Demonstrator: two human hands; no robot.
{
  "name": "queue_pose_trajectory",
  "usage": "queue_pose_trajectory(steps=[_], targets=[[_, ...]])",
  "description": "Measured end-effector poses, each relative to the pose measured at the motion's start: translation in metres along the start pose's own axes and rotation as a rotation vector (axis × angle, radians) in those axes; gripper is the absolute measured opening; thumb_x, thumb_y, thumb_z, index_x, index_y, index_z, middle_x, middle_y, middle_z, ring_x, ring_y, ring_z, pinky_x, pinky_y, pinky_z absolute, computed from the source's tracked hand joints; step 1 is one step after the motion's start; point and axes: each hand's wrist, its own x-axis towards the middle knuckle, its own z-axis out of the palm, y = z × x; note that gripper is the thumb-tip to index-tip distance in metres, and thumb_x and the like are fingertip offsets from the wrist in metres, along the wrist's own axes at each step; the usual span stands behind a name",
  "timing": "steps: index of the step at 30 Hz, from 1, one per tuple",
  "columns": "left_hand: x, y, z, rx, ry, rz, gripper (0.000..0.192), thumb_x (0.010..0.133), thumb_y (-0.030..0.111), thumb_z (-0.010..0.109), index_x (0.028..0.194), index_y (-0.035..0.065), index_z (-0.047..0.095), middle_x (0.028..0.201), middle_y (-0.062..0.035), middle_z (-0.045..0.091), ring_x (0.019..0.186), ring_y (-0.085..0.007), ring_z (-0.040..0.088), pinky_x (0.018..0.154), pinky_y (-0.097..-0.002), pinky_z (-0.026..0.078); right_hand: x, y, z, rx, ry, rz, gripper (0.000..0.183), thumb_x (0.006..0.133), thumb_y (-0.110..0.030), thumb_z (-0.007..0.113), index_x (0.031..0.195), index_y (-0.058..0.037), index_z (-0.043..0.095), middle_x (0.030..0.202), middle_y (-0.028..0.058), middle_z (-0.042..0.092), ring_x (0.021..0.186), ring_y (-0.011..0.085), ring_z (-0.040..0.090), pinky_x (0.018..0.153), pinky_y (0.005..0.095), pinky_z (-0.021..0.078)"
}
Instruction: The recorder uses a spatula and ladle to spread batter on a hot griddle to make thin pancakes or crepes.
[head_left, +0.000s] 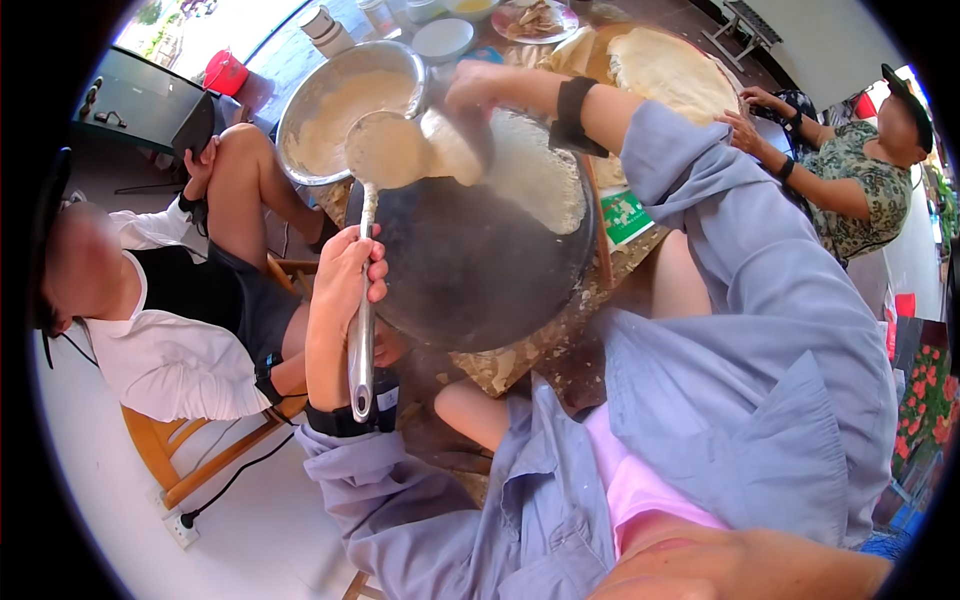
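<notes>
My left hand grips the steel handle of a ladle, its bowl coated in thick batter. My right hand is reached out over the far side of a round black griddle, its fingers curled and blurred. A pale mass of batter or dough lies between the ladle bowl and my right hand; whether the hand holds it is unclear. On the griddle's right part spreads a thin, pale sheet of batter with a ragged edge. A metal basin of batter stands beyond the ladle.
Cooked flatbreads are stacked at the far right. A plate of food, a white plate and bowls stand at the back. One person sits close at my left; another stands by the flatbreads. A wooden stick lies beside the griddle.
</notes>
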Motion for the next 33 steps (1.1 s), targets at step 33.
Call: queue_pose_trajectory(steps=[33], targets=[[-0.044, -0.041, -0.046, -0.180, -0.019, -0.005, 0.022, 0.092, 0.006, 0.039, 0.112, -0.0024, 0.043, 0.075, -0.0030, 0.046, 0.055, -0.0064, 0.041, 0.040, -0.0186, 0.036, 0.004, -0.073, 0.081, -0.550, 0.055, -0.107, 0.032, 0.068, -0.024, 0.054, 0.083, 0.0016, 0.066, 0.080, 0.0171, 0.066, 0.066, 0.0279, 0.065, 0.063, 0.0367, 0.0525]])
